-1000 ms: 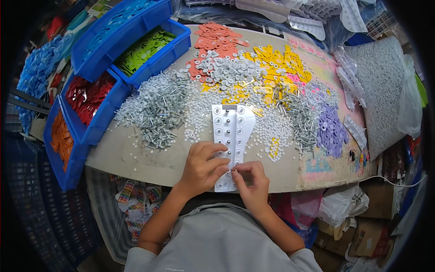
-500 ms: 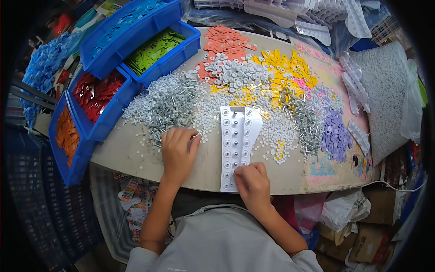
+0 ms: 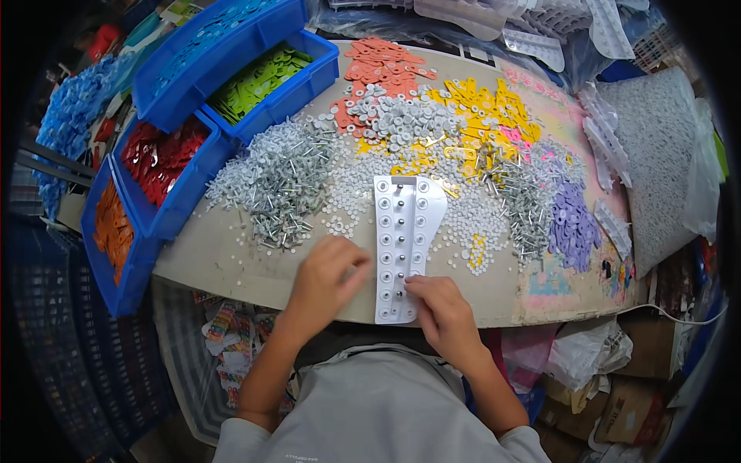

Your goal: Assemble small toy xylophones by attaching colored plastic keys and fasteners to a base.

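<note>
A white plastic plate (image 3: 432,220) lies lengthwise in front of me, flared at its far right. Rings of round seats run down both its sides, and metal pins with rounded tops stand in its middle channel. My left hand (image 3: 324,279) is just left of the plate, slightly blurred, its fingers curled together; what they hold is hidden. At the plate's near right edge is my right hand (image 3: 446,312), thumb and fingers drawn together beside a pin; I cannot make out anything between them. A heap of small metal pins (image 3: 282,212) lies beyond my left hand.
Blue bins (image 3: 266,108) with green, red, orange and blue pieces stand at the left. Behind the plate spread white caps (image 3: 401,119), coral pieces (image 3: 382,65) and yellow pieces (image 3: 494,108). Purple pieces (image 3: 573,228) and more metal pins (image 3: 525,216) lie to the right.
My left hand has moved from the edge of the metal pin heap toward the plate, nearer to me. My right hand has shifted slightly right, and one more pin top shows near it.
</note>
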Demonstrator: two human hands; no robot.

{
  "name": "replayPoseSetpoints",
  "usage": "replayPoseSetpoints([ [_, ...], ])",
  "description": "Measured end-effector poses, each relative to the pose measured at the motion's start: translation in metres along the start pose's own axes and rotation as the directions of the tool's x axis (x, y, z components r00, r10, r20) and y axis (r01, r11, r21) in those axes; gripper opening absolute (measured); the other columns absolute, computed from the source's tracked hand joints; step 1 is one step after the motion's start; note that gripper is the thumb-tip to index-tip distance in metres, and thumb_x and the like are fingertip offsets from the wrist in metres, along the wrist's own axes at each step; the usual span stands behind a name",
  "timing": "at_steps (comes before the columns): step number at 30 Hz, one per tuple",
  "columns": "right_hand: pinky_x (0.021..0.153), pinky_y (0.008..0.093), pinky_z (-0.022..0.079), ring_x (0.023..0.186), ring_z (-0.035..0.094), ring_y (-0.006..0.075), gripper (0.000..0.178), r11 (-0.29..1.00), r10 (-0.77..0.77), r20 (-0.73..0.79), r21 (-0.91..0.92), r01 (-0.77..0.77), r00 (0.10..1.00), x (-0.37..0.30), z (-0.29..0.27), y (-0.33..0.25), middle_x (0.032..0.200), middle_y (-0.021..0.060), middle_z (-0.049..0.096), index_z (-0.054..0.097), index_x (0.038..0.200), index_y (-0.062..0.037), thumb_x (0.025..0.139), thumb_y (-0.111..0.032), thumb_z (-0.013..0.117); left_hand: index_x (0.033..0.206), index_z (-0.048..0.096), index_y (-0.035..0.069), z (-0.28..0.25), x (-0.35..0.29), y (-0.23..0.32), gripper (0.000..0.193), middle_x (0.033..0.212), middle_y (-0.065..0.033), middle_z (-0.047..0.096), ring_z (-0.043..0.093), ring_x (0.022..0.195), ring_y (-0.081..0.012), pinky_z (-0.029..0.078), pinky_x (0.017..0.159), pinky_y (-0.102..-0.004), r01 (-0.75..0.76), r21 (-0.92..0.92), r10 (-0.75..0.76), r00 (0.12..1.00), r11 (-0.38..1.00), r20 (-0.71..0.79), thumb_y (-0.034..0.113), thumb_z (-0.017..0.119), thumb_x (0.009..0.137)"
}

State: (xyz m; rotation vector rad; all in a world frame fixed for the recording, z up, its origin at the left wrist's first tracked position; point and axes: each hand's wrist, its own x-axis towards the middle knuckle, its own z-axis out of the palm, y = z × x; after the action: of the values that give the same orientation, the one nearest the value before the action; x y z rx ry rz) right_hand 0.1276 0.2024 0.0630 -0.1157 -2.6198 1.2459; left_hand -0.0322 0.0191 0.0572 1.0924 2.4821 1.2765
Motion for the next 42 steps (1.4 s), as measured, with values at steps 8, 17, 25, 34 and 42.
replayPoseSetpoints([
  [8, 0.091, 0.0441, 0.054, 0.107, 0.065, 0.0377, 0.043, 1.000, -0.008, -0.051, 0.003, 0.008, 0.999, -0.004, 0.008, 0.008, 0.118, 0.0172, 0.069, 0.066, 0.119, 0.0003, 0.079, 0.016, 0.064, 0.101, 0.072, 0.003, 0.013, -0.016, 0.027, 0.020, 0.091, -0.0098, 0.067, 0.065, 0.087, -0.0273, 0.052, 0.076, -0.0374, -0.030, -0.278, 0.102, 0.963, 0.960, 0.248, 0.002, 0.080, 0.083],
  [17, 0.091, 0.0438, 0.054, 0.107, 0.065, 0.0373, 0.041, 1.000, -0.027, -0.078, -0.017, 0.026, 0.997, -0.006, 0.012, 0.007, 0.117, 0.0166, 0.069, 0.066, 0.119, -0.0005, 0.080, 0.014, 0.066, 0.095, 0.070, 0.004, 0.017, -0.014, 0.023, 0.014, 0.090, -0.0072, 0.066, 0.064, 0.089, -0.0285, 0.053, 0.077, -0.0405, -0.289, -0.115, 0.309, 0.921, 0.950, 0.238, 0.005, 0.075, 0.083],
  [25, 0.089, 0.0440, 0.055, 0.107, 0.065, 0.0367, 0.039, 0.999, -0.035, -0.085, -0.040, 0.032, 0.996, -0.004, 0.013, 0.005, 0.116, 0.0160, 0.069, 0.066, 0.118, -0.0003, 0.081, 0.014, 0.066, 0.094, 0.070, 0.004, 0.023, -0.018, 0.023, 0.012, 0.093, -0.0059, 0.065, 0.063, 0.090, -0.0265, 0.053, 0.077, -0.0387, -0.340, -0.059, 0.343, 0.903, 0.939, 0.258, 0.005, 0.074, 0.083],
  [34, 0.087, 0.0446, 0.056, 0.107, 0.066, 0.0387, 0.039, 0.998, -0.049, -0.109, -0.033, 0.046, 0.993, -0.009, 0.014, 0.010, 0.117, 0.0173, 0.069, 0.065, 0.118, -0.0011, 0.081, 0.012, 0.068, 0.112, 0.074, 0.009, 0.026, -0.058, 0.020, 0.039, 0.126, -0.0091, 0.066, 0.060, 0.114, -0.0286, 0.044, 0.096, -0.0440, -0.402, 0.083, 0.375, 0.897, 0.912, 0.232, 0.032, 0.083, 0.081],
  [42, 0.084, 0.0420, 0.056, 0.099, 0.067, 0.0351, 0.033, 0.999, -0.038, -0.093, 0.023, 0.041, 0.995, -0.005, 0.010, 0.005, 0.111, 0.0144, 0.072, 0.068, 0.111, -0.0008, 0.081, 0.011, 0.070, 0.147, 0.049, -0.004, 0.031, -0.038, 0.003, 0.068, 0.111, -0.0118, 0.067, 0.061, 0.103, -0.0290, 0.043, 0.099, -0.0470, 0.066, 0.075, -0.068, 0.997, 0.995, 0.024, 0.026, 0.076, 0.092],
])
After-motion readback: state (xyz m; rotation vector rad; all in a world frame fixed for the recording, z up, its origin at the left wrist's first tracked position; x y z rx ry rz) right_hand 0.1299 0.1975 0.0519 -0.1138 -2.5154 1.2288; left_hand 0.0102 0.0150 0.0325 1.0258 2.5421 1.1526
